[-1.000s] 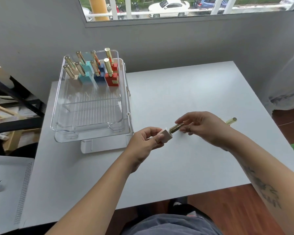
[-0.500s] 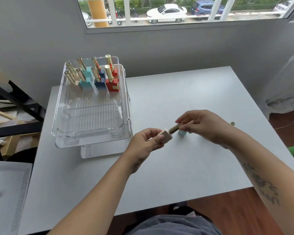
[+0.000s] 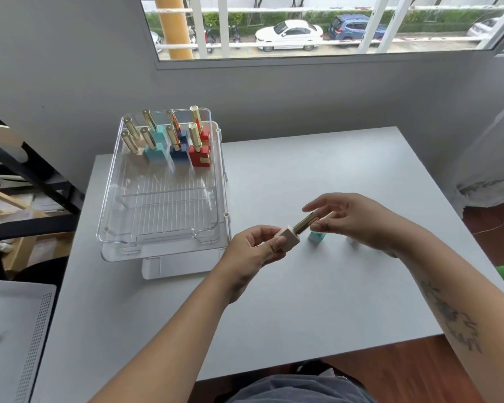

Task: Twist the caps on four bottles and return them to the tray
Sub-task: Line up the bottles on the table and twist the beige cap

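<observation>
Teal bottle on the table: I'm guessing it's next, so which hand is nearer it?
Right. The right hand hovers just above and behind the teal bottle, fingers on the gold cap; the left hand is farther left, holding the beige bottle.

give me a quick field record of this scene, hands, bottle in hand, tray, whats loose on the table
left hand: grips the cream bottle by its square base
right hand: fingers around the gold cap
bottle pose: tilted, cap pointing away and right, above the table
tray: clear, holds eight gold-capped bottles at its far end
loose on table: teal bottle partly hidden behind the right hand
</observation>
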Demonstrator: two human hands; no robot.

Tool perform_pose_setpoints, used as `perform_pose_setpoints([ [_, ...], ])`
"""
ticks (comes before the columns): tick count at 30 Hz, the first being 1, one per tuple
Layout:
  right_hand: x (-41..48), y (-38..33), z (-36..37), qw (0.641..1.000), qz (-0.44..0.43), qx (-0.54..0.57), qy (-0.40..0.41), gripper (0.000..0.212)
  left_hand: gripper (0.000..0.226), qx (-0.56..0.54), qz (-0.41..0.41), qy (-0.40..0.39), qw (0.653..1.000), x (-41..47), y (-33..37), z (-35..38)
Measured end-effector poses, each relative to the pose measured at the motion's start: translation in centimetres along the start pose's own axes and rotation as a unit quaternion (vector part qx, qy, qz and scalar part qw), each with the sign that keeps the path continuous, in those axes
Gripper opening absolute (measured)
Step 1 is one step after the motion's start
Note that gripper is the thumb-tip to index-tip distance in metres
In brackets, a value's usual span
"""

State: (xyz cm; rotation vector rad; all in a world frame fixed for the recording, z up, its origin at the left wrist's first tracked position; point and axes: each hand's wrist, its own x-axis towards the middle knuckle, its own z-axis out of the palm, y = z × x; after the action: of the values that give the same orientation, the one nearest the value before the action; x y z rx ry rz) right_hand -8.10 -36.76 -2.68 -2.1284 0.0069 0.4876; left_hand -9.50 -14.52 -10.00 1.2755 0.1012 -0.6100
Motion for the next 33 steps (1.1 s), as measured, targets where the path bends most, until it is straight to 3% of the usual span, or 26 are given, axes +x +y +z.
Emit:
perform_pose_setpoints([
  [6, -0.1, 0.0, 0.3, 1.0, -0.003, -0.006, 0.013, 0.004, 0.025, -0.003, -0.01, -0.007, 1.0, -0.1, -0.2, 0.2],
  [11, -0.1, -0.2, 0.6, 1.0, 0.02, -0.022, 0.004, 0.026, 0.024, -0.019, -0.007, -0.019, 1.0, -0.2, -0.2, 0.3],
  [25, -1.1, 0.8, 0.3, 1.0, -0.012, -0.012, 0.015, 0.011, 0.02, -0.002, 0.004, -0.02, 1.0, -0.2, -0.6, 1.3],
  [29, -1.3, 1.0, 0.6, 0.999, -0.019, -0.03, 0.039, 0.016, 0.022, 0.002, 0.013, -0.02, 1.0, -0.4, -0.7, 1.7],
  [33, -1.6, 1.4, 0.6, 0.998, -0.04, 0.037, 0.036, 0.012, 0.023, -0.005, 0.013, -0.021, 1.0, -0.5, -0.6, 2.0],
])
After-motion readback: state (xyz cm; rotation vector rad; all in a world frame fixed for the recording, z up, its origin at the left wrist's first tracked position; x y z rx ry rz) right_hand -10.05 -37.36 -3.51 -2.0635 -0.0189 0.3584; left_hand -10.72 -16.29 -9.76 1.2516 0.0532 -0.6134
